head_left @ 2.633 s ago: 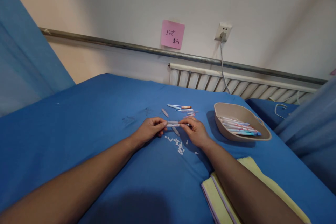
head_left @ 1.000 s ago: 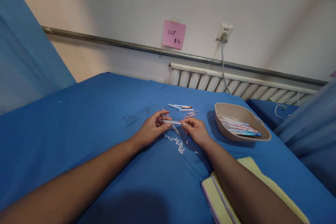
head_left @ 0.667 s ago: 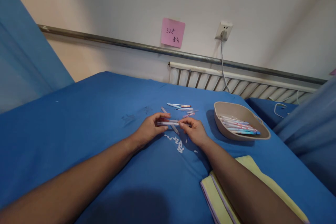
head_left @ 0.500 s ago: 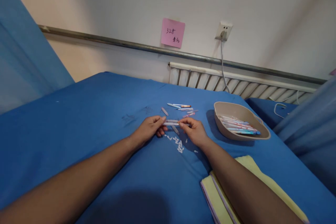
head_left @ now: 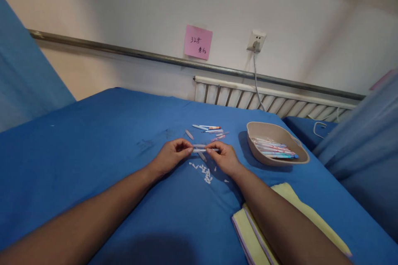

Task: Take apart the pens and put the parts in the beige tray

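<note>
My left hand pinches the left end of a slim pale pen between thumb and fingers. The fingers of my right hand are closed on its right end, so the pen lies level between both hands. Right behind it is another pale barrel; whether it is held or lies on the cloth I cannot tell. Below the hands a pale pen part rests at a slant. Nearer to me lies a loose heap of small white pieces. Beyond the hands are several pen parts and a pinkish barrel.
A beige basket with several pens stands to the right on the blue cloth. A folded yellow towel lies under my right forearm. At the back are a radiator, a metal rail and a pink note.
The whole view has shifted slightly, moving the scene left. My left fingers have drawn together and now pinch the pen's end; both hands still hold it.
</note>
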A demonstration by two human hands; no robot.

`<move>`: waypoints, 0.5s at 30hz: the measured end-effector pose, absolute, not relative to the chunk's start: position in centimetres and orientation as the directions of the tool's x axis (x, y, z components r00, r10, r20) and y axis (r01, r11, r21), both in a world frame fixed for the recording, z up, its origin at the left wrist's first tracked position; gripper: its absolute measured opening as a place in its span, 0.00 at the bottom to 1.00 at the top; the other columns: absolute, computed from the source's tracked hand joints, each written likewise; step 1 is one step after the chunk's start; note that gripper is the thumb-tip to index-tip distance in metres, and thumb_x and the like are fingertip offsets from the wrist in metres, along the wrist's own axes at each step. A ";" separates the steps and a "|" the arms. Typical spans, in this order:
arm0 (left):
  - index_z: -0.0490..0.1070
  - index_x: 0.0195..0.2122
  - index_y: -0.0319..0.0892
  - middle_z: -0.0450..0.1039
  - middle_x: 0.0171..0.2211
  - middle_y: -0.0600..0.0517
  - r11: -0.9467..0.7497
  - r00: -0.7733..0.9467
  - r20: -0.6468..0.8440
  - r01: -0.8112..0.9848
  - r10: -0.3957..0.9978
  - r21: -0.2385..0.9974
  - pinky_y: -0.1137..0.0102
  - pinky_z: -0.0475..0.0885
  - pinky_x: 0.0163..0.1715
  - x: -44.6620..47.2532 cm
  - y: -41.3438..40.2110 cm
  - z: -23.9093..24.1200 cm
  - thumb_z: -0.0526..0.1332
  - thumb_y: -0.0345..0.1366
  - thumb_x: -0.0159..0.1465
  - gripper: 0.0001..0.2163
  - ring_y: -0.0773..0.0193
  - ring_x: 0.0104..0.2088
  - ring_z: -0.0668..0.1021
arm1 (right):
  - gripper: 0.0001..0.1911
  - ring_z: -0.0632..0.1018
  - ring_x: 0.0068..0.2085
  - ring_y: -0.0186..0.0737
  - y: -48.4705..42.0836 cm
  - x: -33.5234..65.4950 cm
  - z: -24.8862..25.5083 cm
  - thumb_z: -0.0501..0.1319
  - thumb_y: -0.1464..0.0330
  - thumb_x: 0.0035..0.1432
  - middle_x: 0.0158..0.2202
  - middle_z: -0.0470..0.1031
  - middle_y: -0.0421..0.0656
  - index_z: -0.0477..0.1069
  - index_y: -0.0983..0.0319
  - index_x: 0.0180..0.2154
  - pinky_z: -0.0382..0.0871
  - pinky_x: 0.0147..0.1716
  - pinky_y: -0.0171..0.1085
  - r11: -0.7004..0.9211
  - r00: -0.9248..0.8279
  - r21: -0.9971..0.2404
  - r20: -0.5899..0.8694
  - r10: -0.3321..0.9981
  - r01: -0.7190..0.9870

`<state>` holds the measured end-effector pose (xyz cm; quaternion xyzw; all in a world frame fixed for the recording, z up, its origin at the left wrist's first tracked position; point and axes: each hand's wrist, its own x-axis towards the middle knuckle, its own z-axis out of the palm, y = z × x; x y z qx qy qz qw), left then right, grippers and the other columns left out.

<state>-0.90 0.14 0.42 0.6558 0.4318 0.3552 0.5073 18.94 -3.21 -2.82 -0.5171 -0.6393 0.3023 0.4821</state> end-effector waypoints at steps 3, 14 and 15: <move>0.72 0.32 0.40 0.73 0.29 0.52 -0.210 0.374 0.111 0.234 0.921 0.949 0.69 0.70 0.34 -1.0 0.2 0.6 0.67 0.43 0.48 0.15 0.63 0.30 0.74 | 0.10 0.75 0.34 0.38 -3.0 19.1 -2.5 0.59 0.63 0.54 0.33 0.77 0.41 0.76 0.60 0.34 0.68 0.35 0.35 0.301 -0.033 -0.861 0.316 0.948 0.410; 0.71 0.43 0.40 0.75 0.38 0.47 -0.104 0.324 0.059 0.124 0.944 0.987 0.68 0.72 0.33 -1.8 0.7 1.6 0.63 0.47 0.52 0.20 0.61 0.33 0.76 | 0.10 0.74 0.40 0.37 -6.3 21.4 2.3 0.56 0.67 0.59 0.38 0.76 0.43 0.73 0.59 0.40 0.66 0.42 0.35 0.480 -0.110 -0.613 0.540 0.834 0.628; 0.71 0.41 0.40 0.76 0.35 0.48 -0.088 0.316 0.041 0.137 0.948 0.987 0.69 0.71 0.32 -1.9 0.9 1.5 0.64 0.47 0.51 0.20 0.62 0.31 0.76 | 0.09 0.74 0.40 0.37 -6.7 22.9 3.0 0.56 0.67 0.58 0.38 0.75 0.43 0.73 0.59 0.40 0.66 0.42 0.35 0.467 -0.052 -0.617 0.568 0.821 0.633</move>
